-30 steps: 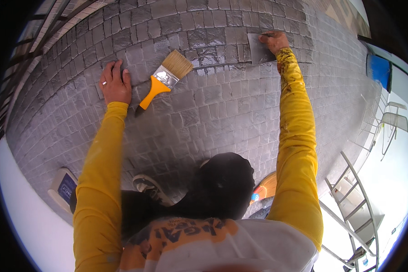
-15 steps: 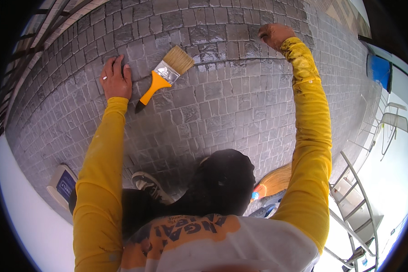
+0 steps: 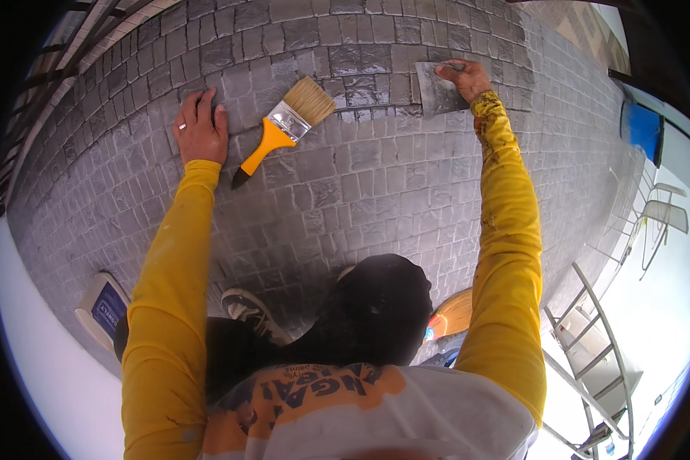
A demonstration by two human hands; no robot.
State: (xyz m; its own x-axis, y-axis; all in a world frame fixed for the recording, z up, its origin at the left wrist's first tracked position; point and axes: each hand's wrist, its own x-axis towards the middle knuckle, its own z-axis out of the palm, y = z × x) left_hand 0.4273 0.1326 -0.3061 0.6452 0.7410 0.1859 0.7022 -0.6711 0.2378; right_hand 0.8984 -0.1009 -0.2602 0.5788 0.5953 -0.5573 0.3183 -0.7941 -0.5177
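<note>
My left hand [image 3: 201, 129] lies flat on the grey stone-patterned paving [image 3: 376, 161], fingers stretched out, a ring on one finger. Just right of it rests a wide paintbrush [image 3: 286, 125] with a yellow handle, dark tip and pale bristles pointing up and right; neither hand touches it. Farther right, my right hand [image 3: 471, 78] grips a thin grey rectangular sheet [image 3: 437, 96] by its edge, against the paving. What the sheet is made of I cannot tell. Between brush and sheet, several stones look dark, wet and shiny.
A white container with a blue label [image 3: 103, 307] stands at lower left. Near my knee lie the orange-brown bristles of a broom [image 3: 451, 314]. On the right are a metal ladder [image 3: 598, 345], a chair [image 3: 665, 215] and a blue panel [image 3: 642, 130]. Dark railings [image 3: 42, 84] run along the left.
My right hand has come slightly nearer and to the left; the grey sheet in it now shows flat. The left hand and brush have hardly moved.
</note>
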